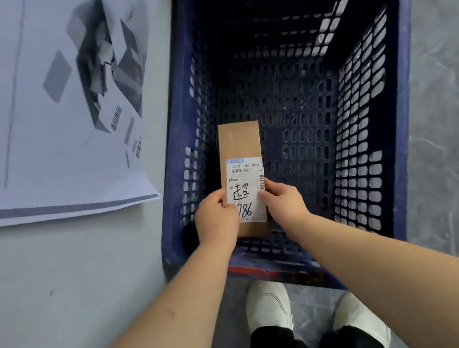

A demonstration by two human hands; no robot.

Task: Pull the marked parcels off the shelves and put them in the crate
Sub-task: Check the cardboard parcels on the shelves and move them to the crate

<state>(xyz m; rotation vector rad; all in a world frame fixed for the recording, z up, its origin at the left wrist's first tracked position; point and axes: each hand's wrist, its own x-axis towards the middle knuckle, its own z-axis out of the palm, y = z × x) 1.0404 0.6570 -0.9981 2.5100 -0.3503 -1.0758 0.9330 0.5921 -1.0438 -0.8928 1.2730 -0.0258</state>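
White shoes (268,303) stand on grey marbled floor (452,144) beside blue crate (408,121).

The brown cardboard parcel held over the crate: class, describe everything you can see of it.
The brown cardboard parcel is a long, flat rectangular box. A white shipping label with barcodes and black handwriting covers its near half. The left hand and right hand pinch its near sides, holding it inside the perforated dark blue plastic crate.

The parcel (239,143) is showing matt brown cardboard under a smooth white paper label (247,189); the crate (406,109) is looking like perforated blue plastic, sitting on a grey, marble-veined floor (458,143).
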